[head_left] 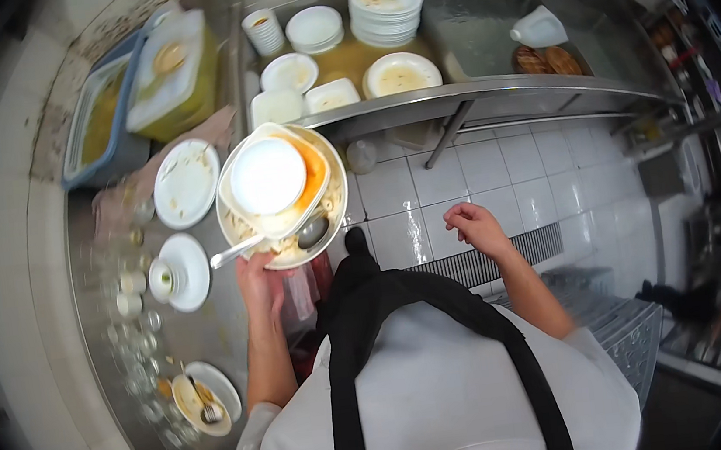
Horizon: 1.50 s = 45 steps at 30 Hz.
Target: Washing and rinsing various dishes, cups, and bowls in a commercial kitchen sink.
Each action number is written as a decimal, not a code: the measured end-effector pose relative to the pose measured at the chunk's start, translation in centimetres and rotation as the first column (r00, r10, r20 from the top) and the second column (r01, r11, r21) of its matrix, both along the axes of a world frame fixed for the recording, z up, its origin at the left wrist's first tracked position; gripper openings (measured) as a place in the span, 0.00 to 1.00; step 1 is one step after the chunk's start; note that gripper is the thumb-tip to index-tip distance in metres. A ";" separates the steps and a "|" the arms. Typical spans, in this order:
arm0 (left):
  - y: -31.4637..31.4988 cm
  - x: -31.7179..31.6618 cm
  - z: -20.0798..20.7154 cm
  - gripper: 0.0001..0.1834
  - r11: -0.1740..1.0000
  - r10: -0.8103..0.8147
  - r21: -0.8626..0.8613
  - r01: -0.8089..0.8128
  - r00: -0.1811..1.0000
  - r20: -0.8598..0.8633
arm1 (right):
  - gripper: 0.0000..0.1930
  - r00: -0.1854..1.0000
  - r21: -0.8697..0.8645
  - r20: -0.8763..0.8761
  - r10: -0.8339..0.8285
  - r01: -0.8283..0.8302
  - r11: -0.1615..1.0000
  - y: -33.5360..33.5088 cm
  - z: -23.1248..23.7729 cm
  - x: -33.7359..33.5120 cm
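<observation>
My left hand (pixel 262 279) grips the near rim of a large soiled bowl (pixel 339 201), its fingers partly hidden underneath. Inside the bowl lie food scraps and a stack of smaller dishes: an orange-stained white dish (pixel 316 170) with a round white bowl (pixel 268 177) on top. A spoon (pixel 314 231) rests among the scraps, and a pale handle (pixel 238 251) sticks out over the rim near my fingers. My right hand (pixel 477 228) hangs in the air over the floor, fingers loosely curled and apart, holding nothing.
Ahead, a steel sink (pixel 452 97) holds stacked white plates (pixel 387 16) in murky water. On the left counter are dirty plates (pixel 187 183), several glasses (pixel 140 345), a dish with a fork (pixel 201 407) and a blue tub (pixel 103 120). A grey crate (pixel 604 322) stands right.
</observation>
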<state>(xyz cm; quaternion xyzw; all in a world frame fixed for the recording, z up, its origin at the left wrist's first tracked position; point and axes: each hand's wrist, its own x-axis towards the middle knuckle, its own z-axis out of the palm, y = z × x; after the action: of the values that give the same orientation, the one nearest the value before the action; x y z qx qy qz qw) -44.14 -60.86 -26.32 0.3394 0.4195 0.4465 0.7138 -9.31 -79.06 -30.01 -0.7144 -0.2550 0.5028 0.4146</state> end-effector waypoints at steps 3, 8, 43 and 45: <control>8.1 7.1 -1.1 0.23 0.983 -0.182 0.013 0.182 0.983 0.026 | 0.11 0.987 -0.054 -0.016 -0.160 0.159 0.986 -0.2 -0.9 2.4; 21.5 19.1 -4.3 0.21 0.891 -0.454 -0.019 0.454 0.891 -0.006 | 0.12 0.894 -0.136 -0.034 -0.447 0.439 0.888 -0.1 -2.3 5.9; 26.0 48.5 -16.3 0.15 0.731 -0.273 -0.079 0.678 0.185 -0.944 | 0.13 0.631 -0.164 -0.625 -0.460 0.470 0.867 27.1 -22.0 52.4; 25.9 49.9 -18.3 0.14 0.721 -0.207 -0.098 0.686 0.079 -0.975 | 0.14 0.512 0.066 -0.859 0.007 0.098 0.993 31.1 -20.0 48.9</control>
<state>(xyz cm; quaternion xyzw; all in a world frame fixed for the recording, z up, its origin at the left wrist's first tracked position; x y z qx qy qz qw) 5.80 -34.98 -44.62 0.7826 0.5294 -0.0301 0.3261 39.54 -47.97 -49.97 -0.3568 -0.0246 0.7643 0.5366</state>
